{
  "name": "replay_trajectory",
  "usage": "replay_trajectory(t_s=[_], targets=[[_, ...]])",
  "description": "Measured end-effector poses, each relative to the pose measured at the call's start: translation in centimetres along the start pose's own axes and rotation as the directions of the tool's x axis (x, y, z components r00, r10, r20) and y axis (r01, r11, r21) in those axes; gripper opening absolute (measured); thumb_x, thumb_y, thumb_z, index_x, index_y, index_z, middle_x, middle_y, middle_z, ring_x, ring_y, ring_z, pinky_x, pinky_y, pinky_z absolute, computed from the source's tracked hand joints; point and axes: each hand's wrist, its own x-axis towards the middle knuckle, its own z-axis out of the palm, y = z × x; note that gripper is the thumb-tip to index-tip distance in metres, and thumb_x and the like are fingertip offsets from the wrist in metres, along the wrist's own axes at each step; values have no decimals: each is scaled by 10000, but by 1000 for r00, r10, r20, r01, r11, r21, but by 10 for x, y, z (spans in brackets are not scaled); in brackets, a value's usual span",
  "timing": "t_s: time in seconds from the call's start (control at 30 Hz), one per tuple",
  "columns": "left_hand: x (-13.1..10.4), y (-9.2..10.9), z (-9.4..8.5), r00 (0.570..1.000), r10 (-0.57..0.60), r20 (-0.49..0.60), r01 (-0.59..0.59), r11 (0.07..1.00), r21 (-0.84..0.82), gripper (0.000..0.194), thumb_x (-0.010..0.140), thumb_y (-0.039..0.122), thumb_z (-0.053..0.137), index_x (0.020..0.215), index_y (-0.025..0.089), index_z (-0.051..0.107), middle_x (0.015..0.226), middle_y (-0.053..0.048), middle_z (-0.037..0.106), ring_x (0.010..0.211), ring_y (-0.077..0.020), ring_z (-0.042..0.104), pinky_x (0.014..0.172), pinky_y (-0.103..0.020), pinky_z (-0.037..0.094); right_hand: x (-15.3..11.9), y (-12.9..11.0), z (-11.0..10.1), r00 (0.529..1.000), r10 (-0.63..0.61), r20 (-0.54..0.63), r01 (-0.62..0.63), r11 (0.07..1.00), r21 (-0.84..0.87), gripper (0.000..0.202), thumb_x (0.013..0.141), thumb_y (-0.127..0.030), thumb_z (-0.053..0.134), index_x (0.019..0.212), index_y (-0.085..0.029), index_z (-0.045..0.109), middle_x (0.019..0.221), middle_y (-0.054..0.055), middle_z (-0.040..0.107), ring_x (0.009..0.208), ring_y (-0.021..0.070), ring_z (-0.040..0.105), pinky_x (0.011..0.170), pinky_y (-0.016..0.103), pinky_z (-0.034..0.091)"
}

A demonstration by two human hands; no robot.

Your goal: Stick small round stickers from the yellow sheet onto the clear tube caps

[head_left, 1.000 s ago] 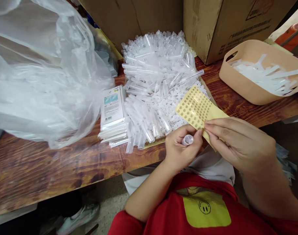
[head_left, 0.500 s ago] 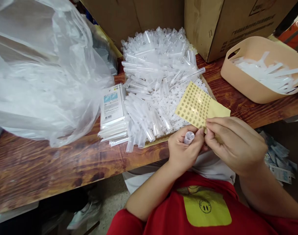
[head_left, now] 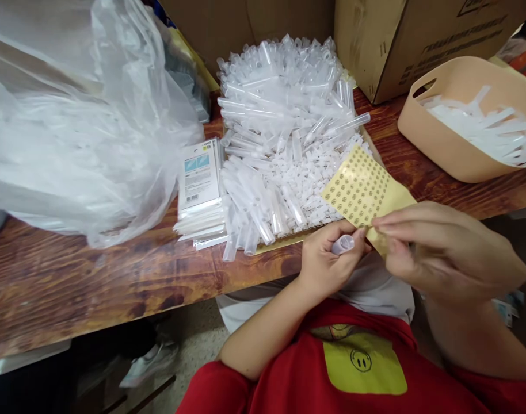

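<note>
Low at centre frame, the left hand [head_left: 326,264] has its grip closed round a small clear tube [head_left: 343,244], the cap end poking out toward 3 o'clock. Right hand [head_left: 444,253], just beside it at 3 o'clock, pinches the lower edge of a yellow sticker sheet [head_left: 361,191] between thumb and fingertips; hand is motion-blurred. Sheet slants up toward 11 o'clock, rows of small round stickers on it, its free end over the near edge of the worktop [head_left: 94,282]. At 11 o'clock from the hands, a heap of clear tubes [head_left: 280,109]; a stack of flat packets [head_left: 200,192] at its 9 o'clock side. Further at 9 o'clock, a big clear plastic bag [head_left: 73,115]. At 2 o'clock, a beige basket [head_left: 444,141] of white pieces. Cardboard boxes [head_left: 401,40] behind.
</note>
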Motion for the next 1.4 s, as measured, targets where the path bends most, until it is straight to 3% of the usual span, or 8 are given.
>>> replay_trajectory(t_s=[0.1,0.17,0.43,0.73,0.87,1.13,1.3,1.4], targets=[[1,1,-3,998,59,9,-59,998,35,232,892,379,683,776,179,663,687,-13,693,622,-133,624,623,-239,513,8,-5,-4,961,-170,218,171,985,14,150,910,-108,658,1035,-183,693,1002,73,781,899,188,750,800,321,635],[1,2,-4,997,72,18,-73,997,38,255,871,417,711,787,180,670,721,-22,704,659,-148,642,660,-253,529,9,-5,-4,937,-217,273,228,974,-11,143,925,-127,658,1059,-166,687,1017,87,782,919,186,750,815,318,632],[-2,-3,-4,995,98,28,-99,995,10,259,862,398,735,760,180,640,685,4,661,628,-126,609,640,-229,496,3,-3,0,946,-219,238,229,973,-13,171,935,-137,653,1099,-170,688,1047,64,777,960,171,742,904,305,624],[-1,-4,-4,998,55,41,-55,998,-12,245,850,407,734,788,181,663,699,-5,675,653,-144,637,667,-249,527,8,0,-8,894,-242,378,258,966,7,196,931,-126,645,1124,-133,680,1084,108,767,991,189,739,935,295,625],[-1,-3,-4,998,53,45,-53,999,-1,214,852,369,729,787,181,652,712,3,673,657,-132,628,661,-233,515,11,-2,-10,875,-233,424,267,963,-21,197,951,-132,595,1129,-180,665,1109,83,765,969,203,742,889,336,640],[-1,-7,-5,998,49,45,-48,999,-26,334,859,501,699,813,175,646,728,-27,663,666,-148,601,658,-247,503,4,-3,3,926,-179,332,189,982,4,197,939,-122,627,1117,-200,655,1096,80,762,985,199,732,864,367,626],[1,-4,-5,998,43,47,-44,999,8,296,846,430,686,707,184,596,638,7,591,588,-124,525,580,-236,458,-3,-5,16,959,-151,240,113,980,162,212,911,-64,635,1059,-211,674,1070,76,755,977,188,725,818,339,616],[0,-5,-5,999,40,35,-40,999,23,240,821,372,670,695,183,592,620,10,584,570,-120,512,556,-233,442,-6,-6,23,983,-28,179,-23,961,276,205,888,-84,676,1035,-225,662,1018,42,760,911,162,736,791,298,622]])
